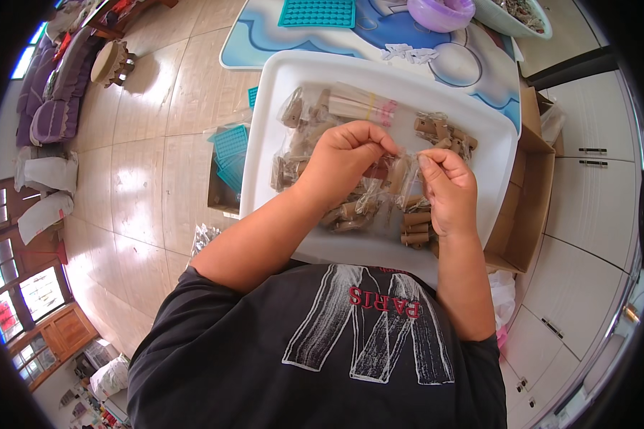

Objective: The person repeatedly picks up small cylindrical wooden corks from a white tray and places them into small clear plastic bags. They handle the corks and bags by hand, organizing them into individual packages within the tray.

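Observation:
My left hand [345, 161] and my right hand [447, 187] are held together over a large white tray [279, 86]. Both pinch the top of a small clear plastic bag [399, 175] with brown cylindrical wooden pieces in it. The tray holds several more clear bags of brown wooden pieces [444, 136] and a bundle of pale sticks with a pink band [361, 107]. Loose brown cylinders [415, 229] lie under my right hand.
Behind the tray lie a blue and white mat, a teal silicone mould [316, 13], a purple bowl [440, 13] and a white dish [511, 18]. An open cardboard box [533, 207] stands to the right, white cabinets beyond it. Teal moulds [230, 154] sit in a box on the tiled floor.

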`<state>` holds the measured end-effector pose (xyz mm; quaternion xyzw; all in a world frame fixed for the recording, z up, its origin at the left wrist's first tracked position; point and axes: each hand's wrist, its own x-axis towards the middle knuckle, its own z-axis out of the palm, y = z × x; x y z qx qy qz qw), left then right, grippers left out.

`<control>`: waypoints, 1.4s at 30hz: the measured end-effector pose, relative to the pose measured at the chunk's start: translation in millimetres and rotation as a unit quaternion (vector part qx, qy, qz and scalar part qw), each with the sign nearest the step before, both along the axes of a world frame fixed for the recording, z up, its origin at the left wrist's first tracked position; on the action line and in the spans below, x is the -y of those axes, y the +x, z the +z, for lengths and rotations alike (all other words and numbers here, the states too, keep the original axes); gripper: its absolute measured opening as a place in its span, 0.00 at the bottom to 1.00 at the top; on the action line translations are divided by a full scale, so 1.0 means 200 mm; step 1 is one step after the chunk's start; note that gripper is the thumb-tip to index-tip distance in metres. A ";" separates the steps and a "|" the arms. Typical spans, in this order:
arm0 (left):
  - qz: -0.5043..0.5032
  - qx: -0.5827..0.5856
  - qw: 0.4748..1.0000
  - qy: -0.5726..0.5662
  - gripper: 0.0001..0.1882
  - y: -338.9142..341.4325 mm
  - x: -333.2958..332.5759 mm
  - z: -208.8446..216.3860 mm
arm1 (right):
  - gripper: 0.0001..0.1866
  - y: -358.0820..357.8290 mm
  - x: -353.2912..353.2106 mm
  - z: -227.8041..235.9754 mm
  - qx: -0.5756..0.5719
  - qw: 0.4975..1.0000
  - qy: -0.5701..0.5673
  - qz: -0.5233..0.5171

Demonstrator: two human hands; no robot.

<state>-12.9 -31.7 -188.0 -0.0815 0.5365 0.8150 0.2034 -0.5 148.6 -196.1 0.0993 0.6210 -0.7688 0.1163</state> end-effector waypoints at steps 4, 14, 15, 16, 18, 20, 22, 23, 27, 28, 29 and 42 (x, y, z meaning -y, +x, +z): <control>0.004 -0.073 0.996 -0.051 0.07 0.00 0.00 -0.04 | 0.07 -0.02 -0.01 0.03 0.062 0.995 -0.072 -0.016; -0.054 -0.108 0.982 -0.147 0.05 0.01 0.01 -0.02 | 0.07 -0.01 0.00 -0.01 0.038 0.999 -0.003 0.016; -0.028 -0.104 0.983 -0.147 0.05 0.00 0.00 -0.03 | 0.07 -0.01 0.01 -0.01 0.030 0.999 -0.001 0.015; -0.002 -0.099 0.984 -0.146 0.05 0.01 -0.02 -0.04 | 0.07 0.00 0.01 -0.01 0.023 1.000 0.001 0.013; 0.046 -0.109 0.978 -0.173 0.05 0.00 -0.01 -0.05 | 0.07 0.00 0.01 -0.02 0.027 0.999 0.021 0.017; 0.087 -0.141 0.960 -0.227 0.07 -0.03 0.04 -0.05 | 0.08 -0.02 -0.02 -0.01 0.019 1.000 0.007 -0.014; 0.044 -0.210 0.869 -0.445 0.08 -0.07 0.14 0.03 | 0.09 -0.05 -0.07 0.04 -0.001 0.996 -0.039 -0.082; 0.021 -0.241 0.803 -0.544 0.09 -0.08 0.17 0.05 | 0.11 -0.06 -0.09 0.04 -0.027 0.991 -0.039 -0.125; 0.061 -0.459 0.558 -0.688 0.09 -0.12 0.16 0.04 | 0.15 -0.09 -0.13 0.07 -0.103 0.968 -0.047 -0.224; 0.008 -0.484 0.586 -0.650 0.09 -0.11 0.13 0.04 | 0.15 -0.09 -0.13 0.08 -0.106 0.966 -0.054 -0.228; -0.045 -0.507 0.610 -0.607 0.09 -0.10 0.07 0.05 | 0.15 -0.09 -0.13 0.08 -0.110 0.965 -0.060 -0.232; -0.308 -0.287 0.664 -0.618 0.15 -0.16 -0.22 -0.19 | 0.12 -0.05 -0.12 0.07 -0.090 0.981 -0.037 -0.170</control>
